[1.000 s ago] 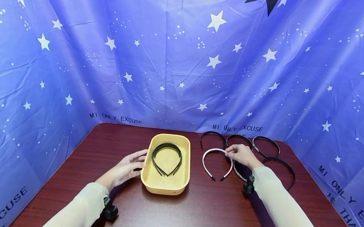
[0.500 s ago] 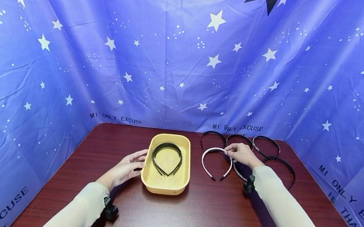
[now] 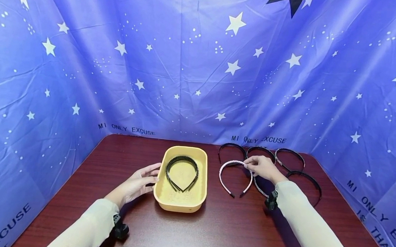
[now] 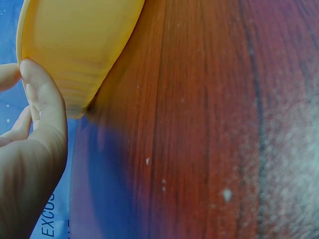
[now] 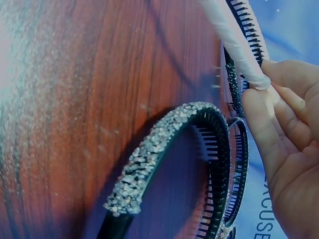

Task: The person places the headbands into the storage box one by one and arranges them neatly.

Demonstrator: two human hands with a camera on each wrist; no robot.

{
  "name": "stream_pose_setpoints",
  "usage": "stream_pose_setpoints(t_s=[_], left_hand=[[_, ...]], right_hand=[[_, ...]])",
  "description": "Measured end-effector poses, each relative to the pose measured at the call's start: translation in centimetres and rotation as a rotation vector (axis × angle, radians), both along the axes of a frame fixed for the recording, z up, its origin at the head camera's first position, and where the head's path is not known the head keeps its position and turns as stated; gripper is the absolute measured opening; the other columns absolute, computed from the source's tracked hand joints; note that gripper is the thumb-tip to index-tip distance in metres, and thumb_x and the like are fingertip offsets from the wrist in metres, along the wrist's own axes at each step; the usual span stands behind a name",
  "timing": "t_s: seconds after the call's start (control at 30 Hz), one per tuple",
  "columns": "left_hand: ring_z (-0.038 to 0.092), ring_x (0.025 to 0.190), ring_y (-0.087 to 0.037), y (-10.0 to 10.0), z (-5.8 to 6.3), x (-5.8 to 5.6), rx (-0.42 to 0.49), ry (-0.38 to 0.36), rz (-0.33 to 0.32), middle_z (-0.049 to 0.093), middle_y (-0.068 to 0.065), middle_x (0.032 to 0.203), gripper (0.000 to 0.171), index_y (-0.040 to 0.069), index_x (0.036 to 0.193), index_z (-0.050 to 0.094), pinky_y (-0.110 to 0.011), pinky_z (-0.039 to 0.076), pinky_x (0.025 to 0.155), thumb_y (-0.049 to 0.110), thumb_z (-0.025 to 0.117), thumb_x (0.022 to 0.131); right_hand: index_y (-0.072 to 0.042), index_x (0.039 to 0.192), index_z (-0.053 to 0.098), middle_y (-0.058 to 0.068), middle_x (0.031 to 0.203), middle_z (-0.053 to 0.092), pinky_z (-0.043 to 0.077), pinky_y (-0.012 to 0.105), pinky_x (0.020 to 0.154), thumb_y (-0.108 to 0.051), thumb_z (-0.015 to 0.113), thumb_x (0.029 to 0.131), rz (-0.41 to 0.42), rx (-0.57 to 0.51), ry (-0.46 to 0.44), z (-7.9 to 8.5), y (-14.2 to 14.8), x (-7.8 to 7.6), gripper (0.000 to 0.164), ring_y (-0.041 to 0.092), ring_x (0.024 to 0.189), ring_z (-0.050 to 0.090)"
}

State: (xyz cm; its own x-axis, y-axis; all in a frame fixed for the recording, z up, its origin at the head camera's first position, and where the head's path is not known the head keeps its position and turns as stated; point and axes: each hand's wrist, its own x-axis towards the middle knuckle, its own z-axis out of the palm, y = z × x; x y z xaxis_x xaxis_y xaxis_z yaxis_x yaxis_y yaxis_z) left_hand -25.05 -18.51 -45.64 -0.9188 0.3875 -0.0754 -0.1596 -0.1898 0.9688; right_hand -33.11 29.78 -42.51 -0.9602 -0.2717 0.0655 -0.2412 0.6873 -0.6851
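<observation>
The pale pink headband (image 3: 231,162) is over the worktop's (image 3: 232,229) right half, toward the far edge, pinched between thumb and finger of the right hand (image 3: 264,168). Dark headbands (image 3: 304,173) lie near it, toward the far right corner. The left hand's (image 3: 135,182) loosely extended fingers touch the yellow tray (image 3: 180,207) holding black headbands (image 3: 182,159).

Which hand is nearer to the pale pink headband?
The person's right hand: it has a pinching grip on the pale pink headband. The left hand is farther off, at the far side of the yellow tray.
</observation>
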Motion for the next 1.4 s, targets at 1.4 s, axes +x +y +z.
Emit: stream_pose_setpoints(t_s=[1.4], left_hand=[[0.059, 0.111, -0.023, 0.0, 0.0, -0.1, 0.005, -0.008, 0.005, 0.04, -0.026, 0.146, 0.071, 0.002, 0.158, 0.024, -0.04, 0.053, 0.092, -0.006, 0.056, 0.095]], right_hand=[[-0.004, 0.117, 0.071, 0.012, 0.098, 0.072, 0.06, 0.035, 0.066, -0.021, 0.069, 0.097, 0.06, -0.181, 0.031, 2.4, -3.6, -0.4, 0.026, 0.046, 0.083, 0.068]])
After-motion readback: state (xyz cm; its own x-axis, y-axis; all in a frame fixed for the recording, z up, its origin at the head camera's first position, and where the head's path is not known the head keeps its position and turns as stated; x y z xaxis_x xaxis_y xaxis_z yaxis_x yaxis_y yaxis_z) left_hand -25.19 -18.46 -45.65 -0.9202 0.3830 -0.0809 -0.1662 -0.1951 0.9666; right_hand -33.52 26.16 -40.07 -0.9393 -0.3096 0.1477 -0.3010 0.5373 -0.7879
